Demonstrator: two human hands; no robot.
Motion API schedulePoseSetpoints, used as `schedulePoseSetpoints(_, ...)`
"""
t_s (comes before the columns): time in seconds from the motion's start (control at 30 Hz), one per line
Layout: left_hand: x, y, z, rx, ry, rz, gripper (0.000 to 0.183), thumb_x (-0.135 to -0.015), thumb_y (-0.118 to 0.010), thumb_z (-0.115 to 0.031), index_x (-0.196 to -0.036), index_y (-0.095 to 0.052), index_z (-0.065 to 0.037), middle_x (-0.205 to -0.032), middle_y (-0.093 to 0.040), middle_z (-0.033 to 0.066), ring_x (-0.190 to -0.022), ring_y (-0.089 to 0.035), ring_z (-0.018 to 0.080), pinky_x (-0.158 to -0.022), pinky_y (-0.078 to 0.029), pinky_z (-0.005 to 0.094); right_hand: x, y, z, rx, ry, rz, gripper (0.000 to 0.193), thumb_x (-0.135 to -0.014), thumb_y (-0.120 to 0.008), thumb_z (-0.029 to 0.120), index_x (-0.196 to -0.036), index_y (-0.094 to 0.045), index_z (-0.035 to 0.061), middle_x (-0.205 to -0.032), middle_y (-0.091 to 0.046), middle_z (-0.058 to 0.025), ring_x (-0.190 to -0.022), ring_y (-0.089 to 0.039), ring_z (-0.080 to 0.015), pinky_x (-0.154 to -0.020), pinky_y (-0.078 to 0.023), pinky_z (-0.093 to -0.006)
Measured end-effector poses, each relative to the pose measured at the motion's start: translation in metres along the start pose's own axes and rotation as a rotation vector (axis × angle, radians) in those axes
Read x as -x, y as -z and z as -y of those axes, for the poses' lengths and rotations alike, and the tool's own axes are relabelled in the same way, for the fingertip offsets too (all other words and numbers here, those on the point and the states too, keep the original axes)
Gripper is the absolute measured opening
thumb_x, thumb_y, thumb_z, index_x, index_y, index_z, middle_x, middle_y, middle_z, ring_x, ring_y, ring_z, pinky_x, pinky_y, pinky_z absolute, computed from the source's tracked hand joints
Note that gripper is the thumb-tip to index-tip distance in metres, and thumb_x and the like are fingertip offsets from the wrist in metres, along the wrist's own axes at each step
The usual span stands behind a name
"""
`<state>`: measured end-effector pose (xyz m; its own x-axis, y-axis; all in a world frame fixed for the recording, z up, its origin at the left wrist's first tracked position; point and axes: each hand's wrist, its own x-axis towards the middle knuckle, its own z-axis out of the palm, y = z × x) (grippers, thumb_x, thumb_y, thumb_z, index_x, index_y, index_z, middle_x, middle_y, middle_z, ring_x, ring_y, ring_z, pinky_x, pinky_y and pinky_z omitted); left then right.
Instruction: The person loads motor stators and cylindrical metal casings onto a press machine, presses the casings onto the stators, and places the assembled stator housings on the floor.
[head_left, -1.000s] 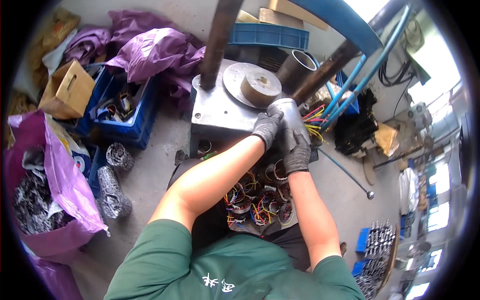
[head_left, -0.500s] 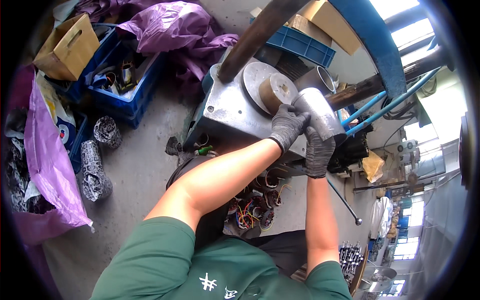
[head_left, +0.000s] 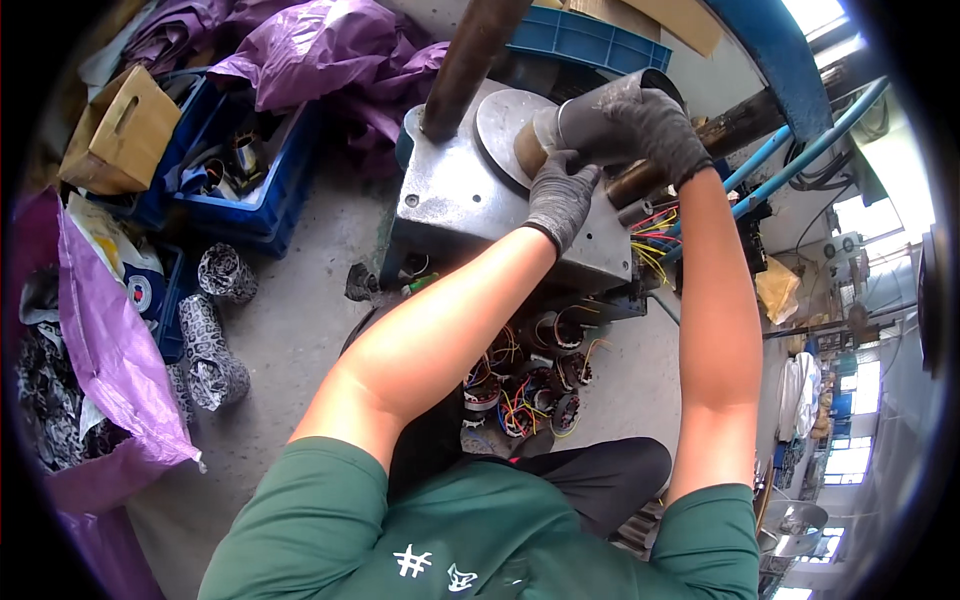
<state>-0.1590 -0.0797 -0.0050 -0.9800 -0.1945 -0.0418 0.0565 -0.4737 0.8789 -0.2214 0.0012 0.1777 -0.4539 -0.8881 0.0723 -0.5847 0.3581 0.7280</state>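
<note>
A grey metal cylinder (head_left: pixel 585 128) lies tilted over the machine's plate, its dark open end toward the far right. Its left end meets or overlaps a tan round block (head_left: pixel 529 150) on a flat metal disc (head_left: pixel 494 124); I cannot tell whether it fits over the block. My right hand (head_left: pixel 660 128), in a dark grey glove, curls over the cylinder from above. My gloved left hand (head_left: pixel 563 198) is closed against its near underside, close to the block, with the fingertips partly hidden. Dark round parts with coloured wires (head_left: pixel 525 400) sit on the floor below my arms.
The machine's metal base (head_left: pixel 440 205) has a dark post (head_left: pixel 468 70) and a blue curved frame (head_left: pixel 775 55). Blue crates (head_left: pixel 235 205), a cardboard box (head_left: pixel 122 130) and purple sheeting (head_left: pixel 310 50) stand left. Patterned rolls (head_left: pixel 212 360) lie on the floor.
The cylinder has moved from the machine's near right side up to the round block. My right hand has shifted from below it to its top. My left hand now sits at its underside.
</note>
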Motion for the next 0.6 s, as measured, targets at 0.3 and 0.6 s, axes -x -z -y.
schedulePoseSetpoints(0.3,0.024,0.021,-0.036,-0.171,-0.008,-0.023,0.035,-0.095,-0.073,-0.023,-0.121,-0.068,0.001,-0.107,-0.074,0.0159,-0.098,-0.069,0.0227,-0.091,-0.054,0.0335,-0.053,-0.030,-0.027,0.048,0.012,0.183,0.037,-0.090,-0.069,0.005,-0.122,-0.071,0.0244,-0.110,-0.073,-0.0108,-0.100,-0.072,-0.0276,-0.085,-0.060,-0.0352)
schedulePoseSetpoints(0.6,0.015,0.038,-0.045,-0.092,-0.075,-0.049,0.041,-0.095,-0.074,-0.018,-0.126,-0.064,0.006,-0.104,-0.073,0.0184,-0.087,-0.073,0.0248,-0.079,-0.061,0.0340,-0.011,0.018,0.018,0.095,-0.627,-0.394,0.024,-0.102,-0.061,0.026,-0.119,-0.071,0.0121,-0.117,-0.071,-0.0146,-0.105,-0.068,-0.0296,-0.089,-0.055,-0.0410)
